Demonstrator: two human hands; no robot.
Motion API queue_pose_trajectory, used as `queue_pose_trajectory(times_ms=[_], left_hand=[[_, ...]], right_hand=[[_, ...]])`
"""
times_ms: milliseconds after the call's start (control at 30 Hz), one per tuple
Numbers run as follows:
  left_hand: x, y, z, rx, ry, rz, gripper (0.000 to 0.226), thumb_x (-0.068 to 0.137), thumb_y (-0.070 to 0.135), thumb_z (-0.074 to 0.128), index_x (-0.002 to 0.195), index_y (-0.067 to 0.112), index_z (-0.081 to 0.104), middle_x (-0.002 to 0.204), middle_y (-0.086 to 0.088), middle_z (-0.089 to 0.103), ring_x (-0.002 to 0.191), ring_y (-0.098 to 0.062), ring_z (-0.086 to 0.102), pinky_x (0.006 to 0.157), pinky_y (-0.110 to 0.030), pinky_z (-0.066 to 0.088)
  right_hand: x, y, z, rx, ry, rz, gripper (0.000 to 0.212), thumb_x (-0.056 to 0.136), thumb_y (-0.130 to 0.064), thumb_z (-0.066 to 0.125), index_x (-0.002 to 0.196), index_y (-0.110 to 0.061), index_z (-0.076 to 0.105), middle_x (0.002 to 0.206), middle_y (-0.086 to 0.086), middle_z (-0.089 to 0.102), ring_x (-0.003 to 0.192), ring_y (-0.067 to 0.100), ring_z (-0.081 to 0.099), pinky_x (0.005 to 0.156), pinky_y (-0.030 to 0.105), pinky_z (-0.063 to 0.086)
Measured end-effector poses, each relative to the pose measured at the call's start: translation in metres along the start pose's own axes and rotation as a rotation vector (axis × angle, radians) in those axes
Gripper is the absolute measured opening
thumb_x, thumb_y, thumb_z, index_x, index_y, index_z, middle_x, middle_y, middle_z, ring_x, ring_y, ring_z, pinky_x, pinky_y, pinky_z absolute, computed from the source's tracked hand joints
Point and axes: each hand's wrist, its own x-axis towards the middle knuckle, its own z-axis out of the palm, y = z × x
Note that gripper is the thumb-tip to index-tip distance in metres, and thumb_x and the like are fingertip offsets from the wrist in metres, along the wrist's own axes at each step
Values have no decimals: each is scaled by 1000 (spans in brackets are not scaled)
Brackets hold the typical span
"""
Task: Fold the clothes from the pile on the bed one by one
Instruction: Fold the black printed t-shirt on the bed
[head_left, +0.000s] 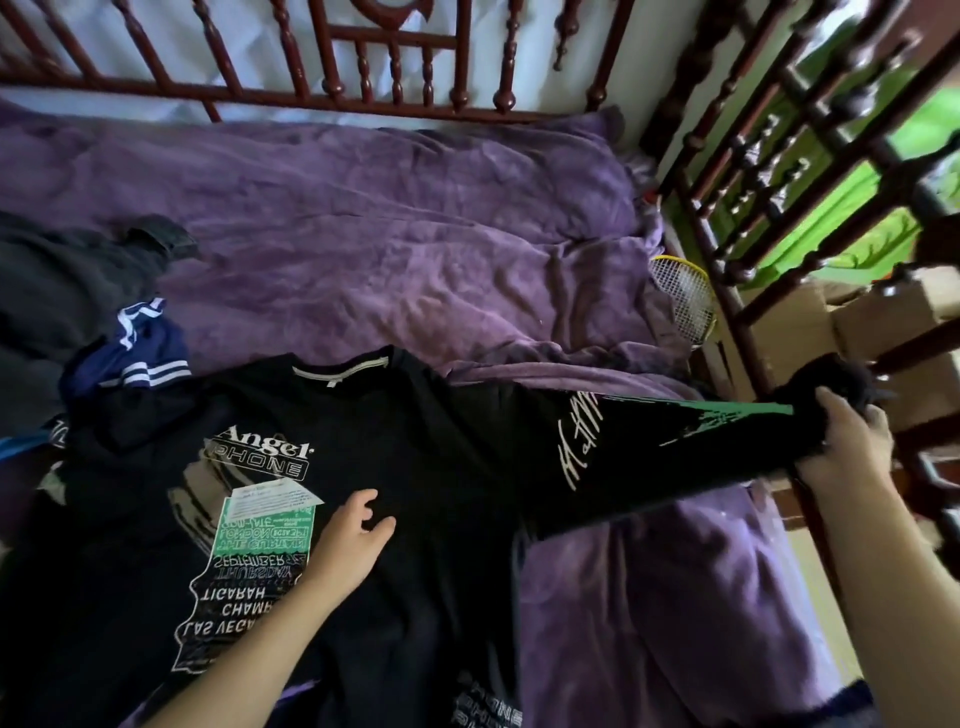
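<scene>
A black long-sleeved shirt with white and green print lies face up on the purple bed cover, collar toward the headboard. My left hand presses flat on its chest beside the green print. My right hand grips the cuff end of the right sleeve and holds it stretched out toward the bed's right rail. A pile of dark clothes, with a navy garment with white stripes, sits at the left.
The purple bed cover spreads rumpled across the bed. A dark red wooden headboard runs along the back and a spindled rail along the right. A yellow racket lies by the rail. Cardboard boxes stand beyond it.
</scene>
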Motion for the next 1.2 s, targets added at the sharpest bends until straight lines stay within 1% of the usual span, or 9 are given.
queue_pose_trajectory(times_ms=[267,400,467,600,700,800,900,1033,1200], left_hand=[[-45,30,-18,-382,-58,78,32,94,24,54,125,20,49,111,-1,59,98,-15,58,83,-32,48],[-53,41,-54,-1042,-228,-49,49,79,56,49,116,22,53,112,-10,62,99,-27,61,75,-42,48],[-55,33,-71,-1119,-282,-146,58,70,67,49,107,24,60,106,-13,67,97,-36,64,70,-48,52],[-73,-6,-78,-885,-104,-277,7,86,21,60,90,16,64,78,-13,68,70,-27,64,50,-32,53],[-80,-38,-93,-892,65,-232,37,80,-19,42,90,12,60,65,-12,64,67,-26,54,42,-25,50],[-89,-51,-117,-761,162,-109,52,74,-27,36,103,11,57,83,-15,55,69,-24,49,58,-30,43],[-96,-57,-141,-711,176,-7,49,73,-30,34,90,10,56,81,-13,53,69,-22,47,60,-31,38],[-104,-70,-161,-737,82,90,54,73,-32,32,90,12,59,88,-9,61,77,-20,56,58,-25,50],[-94,-90,-174,-998,17,82,60,72,-26,32,83,17,73,83,-7,71,74,-21,68,55,-23,56]], right_hand=[[-100,-7,27,-17,-236,-383,42,80,7,63,74,-24,35,71,-5,43,59,-6,46,63,15,41],[-209,32,64,-315,-675,-702,45,68,10,62,70,-26,36,77,-5,53,72,-8,47,69,4,34],[-259,68,72,-465,-1034,-726,33,67,11,56,82,-18,53,97,9,65,92,-2,53,83,3,35],[-312,126,71,-657,-1409,-559,54,77,8,56,130,-3,49,129,11,56,120,19,50,101,10,31],[-311,152,61,-728,-1328,-569,49,81,-5,61,129,-9,52,129,7,55,123,19,45,96,1,23],[-277,168,53,-933,-987,-573,47,84,-12,58,131,-12,50,133,6,49,125,25,41,101,16,27],[-233,174,47,-1296,-716,-369,62,86,-21,56,142,-18,30,142,9,34,129,30,32,103,35,33],[-214,185,46,-1333,-754,-179,83,85,-20,60,149,-27,9,150,9,22,132,32,31,104,43,35],[-225,202,66,-1535,-783,-325,74,90,-17,52,147,-36,10,138,6,34,122,28,44,93,38,44]])
